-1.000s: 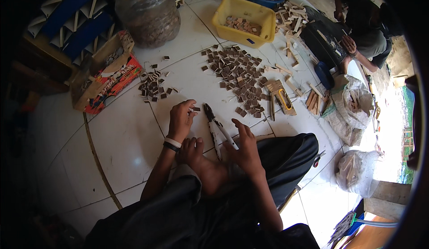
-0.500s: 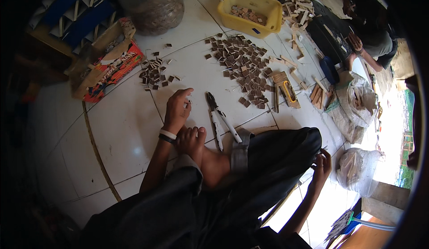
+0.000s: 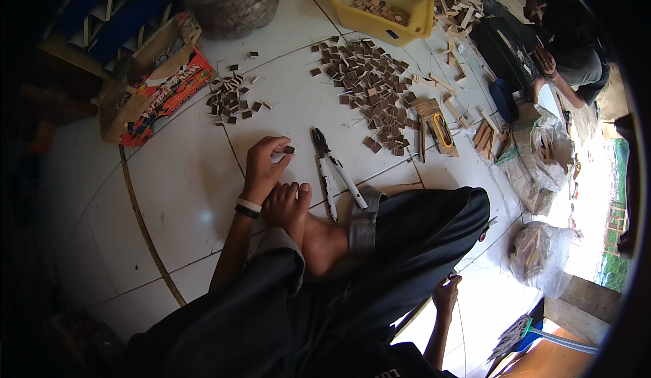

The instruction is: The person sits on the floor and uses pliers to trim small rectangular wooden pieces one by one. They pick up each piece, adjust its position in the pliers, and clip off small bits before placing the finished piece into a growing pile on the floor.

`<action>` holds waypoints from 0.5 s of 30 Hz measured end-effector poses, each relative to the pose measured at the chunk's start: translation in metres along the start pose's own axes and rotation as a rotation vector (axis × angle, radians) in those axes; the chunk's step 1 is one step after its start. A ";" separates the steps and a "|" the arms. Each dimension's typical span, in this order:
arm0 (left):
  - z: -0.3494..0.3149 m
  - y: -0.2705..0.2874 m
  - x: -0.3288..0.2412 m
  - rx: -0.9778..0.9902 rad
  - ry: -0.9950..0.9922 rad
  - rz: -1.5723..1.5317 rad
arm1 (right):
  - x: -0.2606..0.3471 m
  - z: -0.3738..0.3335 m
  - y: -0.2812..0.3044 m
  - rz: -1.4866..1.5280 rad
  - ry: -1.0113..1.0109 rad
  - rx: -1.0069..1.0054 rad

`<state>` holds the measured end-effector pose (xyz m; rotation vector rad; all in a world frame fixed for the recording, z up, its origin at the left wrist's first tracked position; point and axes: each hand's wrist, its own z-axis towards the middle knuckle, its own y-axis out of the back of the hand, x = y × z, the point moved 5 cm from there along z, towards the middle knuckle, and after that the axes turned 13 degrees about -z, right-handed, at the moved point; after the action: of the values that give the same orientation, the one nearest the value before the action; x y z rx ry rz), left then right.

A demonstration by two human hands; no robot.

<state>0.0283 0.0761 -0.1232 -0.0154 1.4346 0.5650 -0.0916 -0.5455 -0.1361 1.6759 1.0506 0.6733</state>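
My left hand [image 3: 261,171] is raised above the white tile floor, next to my bare foot [image 3: 288,205]. Between its thumb and fingers it pinches a small dark brown square tile [image 3: 289,150]. Farther right lies a pair of pliers [image 3: 325,157] with white, worn handles, touched by neither hand. Low on the right, beside my dark-trousered leg [image 3: 413,235], my right hand [image 3: 445,296] is closed. Whatever sits in its fingers is too small and dark to make out. At my knee a small object with a red spot [image 3: 483,235] pokes out.
A large heap of brown square pieces [image 3: 373,93] and a smaller heap [image 3: 234,100] lie ahead. Around them are a yellow tub [image 3: 346,22], an orange-red carton [image 3: 169,96], a yellow-handled cutter [image 3: 442,132], sacks [image 3: 536,154] and a mop [image 3: 508,341]. Another person [image 3: 569,66] sits far right.
My left hand now shows the brown square between its fingers. My right hand has moved away from the knee, down and to the left. The view has shifted slightly.
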 end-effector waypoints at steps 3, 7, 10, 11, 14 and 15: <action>0.004 -0.012 0.002 0.105 0.093 -0.046 | -0.013 0.001 -0.016 0.099 0.005 -0.068; 0.009 -0.018 0.004 0.104 0.075 0.057 | -0.026 0.002 -0.017 0.146 0.005 -0.056; 0.009 -0.015 0.010 0.034 0.071 -0.012 | -0.031 -0.004 -0.015 0.567 -0.157 0.102; 0.007 -0.013 0.012 0.003 0.071 -0.056 | -0.028 -0.006 -0.011 0.703 -0.205 0.157; 0.005 -0.011 0.020 -0.097 0.092 -0.154 | 0.012 -0.006 0.041 0.510 0.044 -0.322; 0.004 -0.012 0.025 -0.121 0.144 -0.179 | 0.022 -0.003 0.058 0.611 -0.007 -0.318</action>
<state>0.0369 0.0761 -0.1497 -0.2831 1.5182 0.5099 -0.0647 -0.5318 -0.0814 1.7075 0.3785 1.1565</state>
